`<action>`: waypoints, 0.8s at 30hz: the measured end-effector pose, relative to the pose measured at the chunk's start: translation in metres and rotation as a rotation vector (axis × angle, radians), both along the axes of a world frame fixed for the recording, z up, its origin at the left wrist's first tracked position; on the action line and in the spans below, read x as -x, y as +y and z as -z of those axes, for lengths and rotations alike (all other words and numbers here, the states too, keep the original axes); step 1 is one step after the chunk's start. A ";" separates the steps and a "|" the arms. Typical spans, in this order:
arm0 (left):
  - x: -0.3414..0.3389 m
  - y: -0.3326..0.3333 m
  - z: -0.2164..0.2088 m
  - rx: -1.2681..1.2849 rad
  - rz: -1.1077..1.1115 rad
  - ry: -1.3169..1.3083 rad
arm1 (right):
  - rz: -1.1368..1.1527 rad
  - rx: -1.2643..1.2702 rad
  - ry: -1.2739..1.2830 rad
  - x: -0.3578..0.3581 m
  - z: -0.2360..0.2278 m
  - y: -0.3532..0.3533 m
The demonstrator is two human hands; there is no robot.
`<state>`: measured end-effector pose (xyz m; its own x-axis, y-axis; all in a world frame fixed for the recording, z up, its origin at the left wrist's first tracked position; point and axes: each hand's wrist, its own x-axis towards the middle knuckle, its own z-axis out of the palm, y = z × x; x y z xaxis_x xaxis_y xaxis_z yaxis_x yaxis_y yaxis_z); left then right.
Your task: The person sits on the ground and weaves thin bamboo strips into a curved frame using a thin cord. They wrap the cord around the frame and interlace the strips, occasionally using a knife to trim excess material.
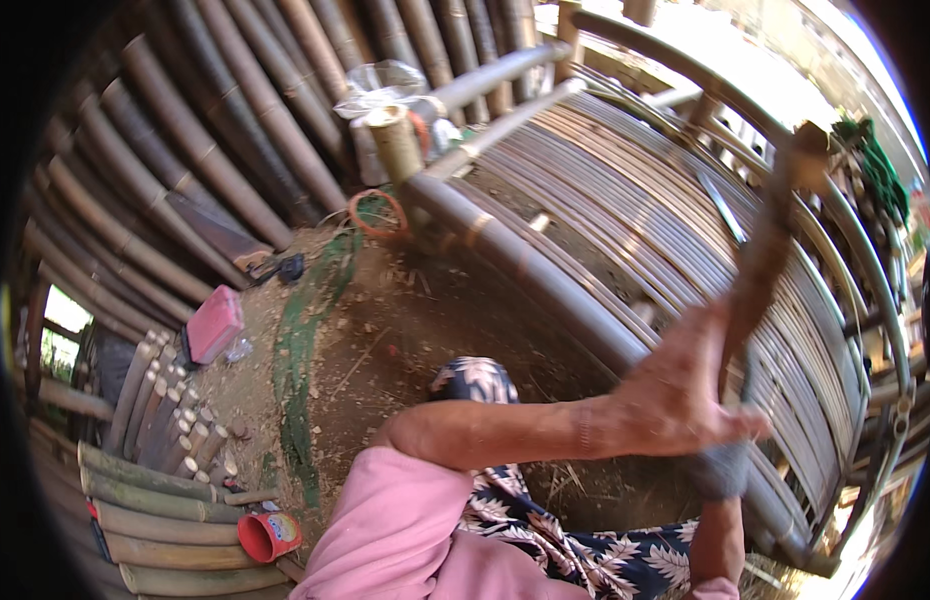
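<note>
A long brown strip of bamboo or wood point(770, 240) rises at a slant over the bamboo bench, its far end roughly broken. My left hand point(670, 390) reaches across from the left and is closed round the strip's lower part, thumb pointing right; motion blurs it a little. Just below it, my right hand point(720, 472) wears a grey glove and is closed at the strip's lower end, its fingers mostly hidden behind the left hand. Beyond the strip, a thin silvery blade point(722, 207) lies on the bench slats point(605, 180).
Bamboo poles point(215, 130) lean along the left. A pink box point(214, 324), short cut bamboo pieces point(180, 425) and a red cup point(269, 537) sit at the left. Green netting point(297, 380) lies on the dirt floor. An orange ring point(378, 213) is beside the bench's post.
</note>
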<state>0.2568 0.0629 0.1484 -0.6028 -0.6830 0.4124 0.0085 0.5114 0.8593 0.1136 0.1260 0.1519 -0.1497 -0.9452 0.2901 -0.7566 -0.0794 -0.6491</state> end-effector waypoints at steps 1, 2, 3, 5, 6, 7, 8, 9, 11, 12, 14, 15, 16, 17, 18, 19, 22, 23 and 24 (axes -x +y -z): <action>-0.015 -0.019 -0.005 -0.044 -0.079 0.163 | -0.027 0.014 0.077 -0.022 -0.017 -0.016; -0.064 -0.039 0.010 -0.103 -0.319 0.257 | -0.208 0.004 0.083 -0.070 -0.002 -0.054; -0.096 -0.064 0.036 0.069 -0.550 0.308 | -0.309 0.003 0.130 -0.105 0.004 -0.077; -0.157 -0.089 0.065 -0.355 -0.550 0.662 | -0.444 0.046 0.283 -0.145 0.026 -0.112; -0.187 -0.102 0.098 -0.344 -0.633 0.676 | -0.497 0.089 0.371 -0.155 0.037 -0.124; -0.224 -0.112 0.133 -0.330 -0.746 0.679 | -0.480 0.041 0.419 -0.162 0.047 -0.132; -0.257 -0.114 0.164 -0.378 -0.850 0.686 | -0.413 0.039 0.472 -0.159 0.063 -0.136; -0.288 -0.105 0.188 -0.517 -0.864 0.674 | -0.337 0.045 0.574 -0.152 0.080 -0.139; -0.317 -0.106 0.246 -0.728 -0.932 0.695 | -0.249 0.014 0.534 -0.117 0.111 -0.128; -0.331 -0.103 0.297 -0.889 -0.978 0.689 | -0.274 -0.016 0.370 -0.099 0.132 -0.117; -0.326 -0.103 0.352 -1.127 -0.998 0.630 | -0.236 -0.384 -0.205 -0.069 0.162 -0.066; -0.330 -0.103 0.388 -1.083 -0.824 0.627 | -0.021 -0.538 -0.738 -0.068 0.171 -0.048; -0.316 -0.106 0.408 -1.155 -0.842 0.652 | 0.223 -0.666 -1.269 -0.067 0.178 -0.037; -0.307 -0.108 0.430 -1.179 -0.767 0.698 | 0.369 -0.522 -1.287 -0.066 0.179 -0.037; -0.298 -0.112 0.469 -1.237 -0.877 0.704 | 0.507 -0.390 -1.305 -0.070 0.179 -0.038; -0.279 -0.122 0.473 -1.245 -0.801 0.704 | 0.450 -0.256 -1.578 -0.042 0.199 -0.027; -0.254 -0.130 0.520 -0.961 -1.205 0.232 | 0.286 -0.059 -2.082 -0.017 0.241 -0.040; -0.234 -0.136 0.504 -0.797 -1.414 -0.034 | 0.349 0.021 -2.066 -0.011 0.249 -0.048; -0.218 -0.137 0.487 -0.608 -1.600 -0.302 | 0.410 0.099 -2.047 -0.005 0.257 -0.055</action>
